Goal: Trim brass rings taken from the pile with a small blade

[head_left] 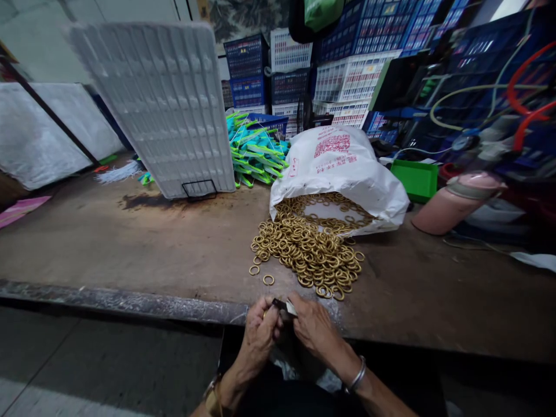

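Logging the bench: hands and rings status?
Right hand grips small tool; left hand at its tip. Gold rings piled outside sack. Loose ring just beyond left hand.

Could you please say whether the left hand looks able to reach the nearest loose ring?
Probably yes: the loose ring lies just beyond the left hand, nothing visibly between them, though that hand seems busy with a dark piece.
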`<state>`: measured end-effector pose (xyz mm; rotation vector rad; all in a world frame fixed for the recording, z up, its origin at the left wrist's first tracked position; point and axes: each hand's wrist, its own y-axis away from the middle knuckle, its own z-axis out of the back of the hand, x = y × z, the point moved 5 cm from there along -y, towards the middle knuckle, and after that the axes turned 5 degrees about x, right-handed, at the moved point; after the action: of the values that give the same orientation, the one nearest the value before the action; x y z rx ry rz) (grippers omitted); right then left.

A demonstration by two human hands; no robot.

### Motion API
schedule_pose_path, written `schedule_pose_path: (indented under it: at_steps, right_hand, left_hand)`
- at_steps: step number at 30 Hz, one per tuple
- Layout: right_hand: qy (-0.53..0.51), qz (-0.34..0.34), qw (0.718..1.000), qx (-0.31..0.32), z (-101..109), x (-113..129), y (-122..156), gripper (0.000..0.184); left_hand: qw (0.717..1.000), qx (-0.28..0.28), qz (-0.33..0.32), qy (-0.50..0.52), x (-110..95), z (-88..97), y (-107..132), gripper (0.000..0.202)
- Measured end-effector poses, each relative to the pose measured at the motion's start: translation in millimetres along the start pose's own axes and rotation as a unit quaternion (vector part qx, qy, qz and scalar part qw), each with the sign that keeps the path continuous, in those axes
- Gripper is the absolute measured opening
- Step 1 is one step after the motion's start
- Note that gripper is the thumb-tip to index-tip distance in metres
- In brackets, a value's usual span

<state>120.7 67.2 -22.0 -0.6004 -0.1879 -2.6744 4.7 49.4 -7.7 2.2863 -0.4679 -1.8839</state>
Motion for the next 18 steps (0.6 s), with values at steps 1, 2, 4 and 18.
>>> schedule_pose_path:
  at_steps: [1,2,4,18]
  right_hand:
    - [0.012,-0.004,1.0,-0.001,0.6,-0.3,-2.5,0.028]
    - [0.022,-0.012,1.0,-0.004,1.7,-1.3,-5.8,0.026]
    - [0.037,-0.03,0.999,-0.013,4.4,-4.5,-14.5,0.023]
    - [0.049,-0.061,0.997,-0.025,9.3,19.2,-73.1,0.01]
  left_hand:
    - [1.0,0.002,0.005,0.011,0.9,1.6,2.1,0.033]
    - [1.0,0.009,0.011,0.024,1.6,2.7,4.8,0.032]
    - [0.997,0.033,0.017,0.062,1.5,3.8,10.6,0.029]
    - [0.944,0.038,0.052,0.322,0.1,26.1,3.3,0.018]
